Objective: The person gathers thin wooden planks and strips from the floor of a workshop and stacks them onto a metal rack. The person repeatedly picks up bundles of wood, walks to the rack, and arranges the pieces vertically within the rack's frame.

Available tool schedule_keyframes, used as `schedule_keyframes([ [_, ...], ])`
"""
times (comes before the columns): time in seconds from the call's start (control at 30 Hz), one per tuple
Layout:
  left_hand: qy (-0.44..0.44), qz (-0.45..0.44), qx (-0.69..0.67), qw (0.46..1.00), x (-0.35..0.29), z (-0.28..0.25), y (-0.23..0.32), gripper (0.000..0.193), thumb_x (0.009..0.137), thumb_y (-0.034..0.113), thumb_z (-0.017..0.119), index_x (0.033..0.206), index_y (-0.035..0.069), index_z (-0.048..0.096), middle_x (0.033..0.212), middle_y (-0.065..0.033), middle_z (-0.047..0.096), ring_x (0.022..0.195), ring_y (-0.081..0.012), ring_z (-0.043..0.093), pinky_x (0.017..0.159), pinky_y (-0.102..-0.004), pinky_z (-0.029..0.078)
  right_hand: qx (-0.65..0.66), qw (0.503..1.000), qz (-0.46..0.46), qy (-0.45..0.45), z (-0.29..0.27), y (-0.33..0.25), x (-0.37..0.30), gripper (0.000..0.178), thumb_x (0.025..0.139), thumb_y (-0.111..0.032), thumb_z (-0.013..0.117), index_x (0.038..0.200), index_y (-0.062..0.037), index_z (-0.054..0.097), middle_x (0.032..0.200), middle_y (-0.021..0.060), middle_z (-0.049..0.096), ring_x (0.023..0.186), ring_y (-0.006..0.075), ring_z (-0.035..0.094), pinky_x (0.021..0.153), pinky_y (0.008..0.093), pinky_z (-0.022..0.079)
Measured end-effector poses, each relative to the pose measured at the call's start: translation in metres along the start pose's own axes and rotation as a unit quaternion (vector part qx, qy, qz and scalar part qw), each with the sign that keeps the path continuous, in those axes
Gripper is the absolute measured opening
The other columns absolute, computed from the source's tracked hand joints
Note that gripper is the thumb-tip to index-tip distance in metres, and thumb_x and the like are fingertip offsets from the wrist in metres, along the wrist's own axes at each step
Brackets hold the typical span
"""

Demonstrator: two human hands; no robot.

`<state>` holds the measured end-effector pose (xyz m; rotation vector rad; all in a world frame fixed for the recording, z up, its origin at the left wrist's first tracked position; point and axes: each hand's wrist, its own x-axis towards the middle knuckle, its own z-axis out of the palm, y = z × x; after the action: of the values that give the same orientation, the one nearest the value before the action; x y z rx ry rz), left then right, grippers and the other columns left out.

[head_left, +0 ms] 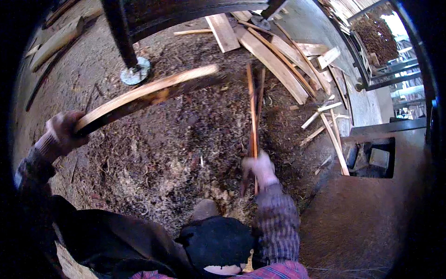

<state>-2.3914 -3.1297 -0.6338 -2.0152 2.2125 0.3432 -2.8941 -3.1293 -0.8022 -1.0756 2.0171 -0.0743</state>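
My left hand point(64, 132), in a light glove or cuff, is closed round the near end of a long wooden slab point(153, 88). The slab has a pale sawn edge and a dark, bark-like side, and is held out across the ground toward the middle. Lower right of centre, my right hand point(261, 168) grips thin wooden strips point(253, 111), which point away from me. That hand is smeared by motion, and how many strips it holds is hard to make out.
Bark crumbs and sawdust cover the ground point(153, 158). Sawn boards point(274, 65) lie scattered at the far right. A dark metal frame stands ahead, its leg on a round foot point(135, 70). A brown metal housing point(362, 209) is at my right. Logs point(58, 44) lie far left.
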Motion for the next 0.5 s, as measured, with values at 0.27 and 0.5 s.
schedule_keyframes([
  [0.27, -0.045, -0.055, -0.269, 0.961, 0.103, 0.062, 0.177, 0.042, 0.063, 0.028, 0.074, 0.095, 0.006, 0.060, 0.075, -0.0011, 0.062, 0.067, -0.0099, 0.056, 0.064, -0.0266, 0.046, 0.429, 0.892, 0.001, -0.144, 0.067, 0.162, -0.129, 0.058, 0.059, -0.010, 0.078, 0.111, -0.0027, 0.051, 0.090, 0.0038, 0.060, 0.080, 0.0141, 0.057, 0.071, 0.0293, 0.047],
  [0.5, -0.103, -0.093, -0.776, 0.615, 0.159, 0.180, 0.224, 0.024, 0.086, 0.023, 0.055, 0.101, 0.004, 0.055, 0.074, 0.0040, 0.054, 0.061, -0.0090, 0.051, 0.054, -0.0203, 0.043, 0.304, 0.930, -0.200, -0.045, 0.025, -0.027, 0.003, 0.058, 0.071, -0.014, 0.065, 0.122, 0.0009, 0.041, 0.113, 0.0133, 0.052, 0.106, 0.0192, 0.049, 0.091, 0.0299, 0.038],
])
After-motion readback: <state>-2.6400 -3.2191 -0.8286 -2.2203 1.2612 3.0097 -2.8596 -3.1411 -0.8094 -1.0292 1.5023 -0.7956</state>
